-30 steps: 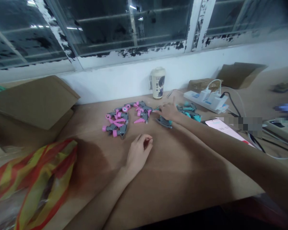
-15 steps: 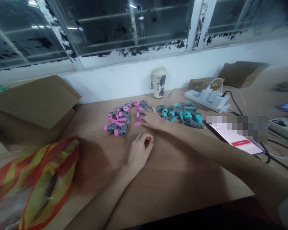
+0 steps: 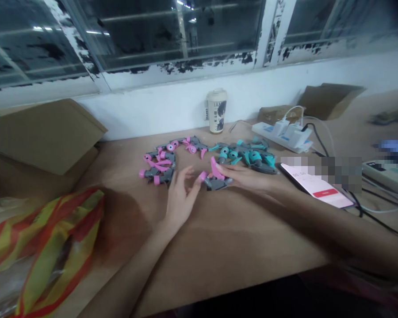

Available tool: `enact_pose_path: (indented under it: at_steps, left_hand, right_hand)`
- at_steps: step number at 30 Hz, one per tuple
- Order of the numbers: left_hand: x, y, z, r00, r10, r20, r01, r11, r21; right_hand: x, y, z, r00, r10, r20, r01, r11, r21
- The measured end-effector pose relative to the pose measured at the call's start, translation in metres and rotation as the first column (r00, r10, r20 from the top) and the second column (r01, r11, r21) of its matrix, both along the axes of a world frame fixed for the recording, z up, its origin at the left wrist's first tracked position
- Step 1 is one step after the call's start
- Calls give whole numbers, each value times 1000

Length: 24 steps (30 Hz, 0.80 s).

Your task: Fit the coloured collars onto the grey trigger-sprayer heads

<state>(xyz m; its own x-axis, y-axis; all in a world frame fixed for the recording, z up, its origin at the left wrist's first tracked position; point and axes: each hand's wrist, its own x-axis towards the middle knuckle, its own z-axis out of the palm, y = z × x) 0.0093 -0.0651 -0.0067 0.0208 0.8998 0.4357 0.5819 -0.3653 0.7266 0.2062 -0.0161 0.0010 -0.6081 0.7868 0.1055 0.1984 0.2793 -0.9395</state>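
Pink-grey sprayer head [image 3: 215, 180] is held low over the tabletop [image 3: 239, 238], mid-view, pink trigger tilted up. It is pinched at its grey body by the right hand [image 3: 243, 176], which comes in from 3 o'clock. The left hand [image 3: 179, 198] is set at the sprayer's 9 o'clock, fingers loosely spread, one fingertip at the pink nozzle end; actual contact cannot be told. Pile of pink-grey heads [image 3: 159, 165] is seen at 10 o'clock, pile of teal-grey heads [image 3: 248, 155] at 1 o'clock, just beyond the right hand. Paper cup [image 3: 216, 110] at 12 by the wall, power strip [image 3: 285, 134] at 2, phone [image 3: 318, 190] at 3, striped bag [image 3: 53, 247] at 8
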Motion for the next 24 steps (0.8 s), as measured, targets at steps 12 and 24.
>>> enact_pose_path:
  at_steps: [12, 24]
  left_hand:
    - [18, -13, -11, 993, -113, 22, 115, 978, -176]
    - [25, -16, -16, 986, -164, -16, 152, 944, -292]
  right_hand:
    - [25, -12, -22, 904, -401, -151, 424, 886, 186]
    - [-3, -49, -29, 928, -352, 123, 163, 681, 714]
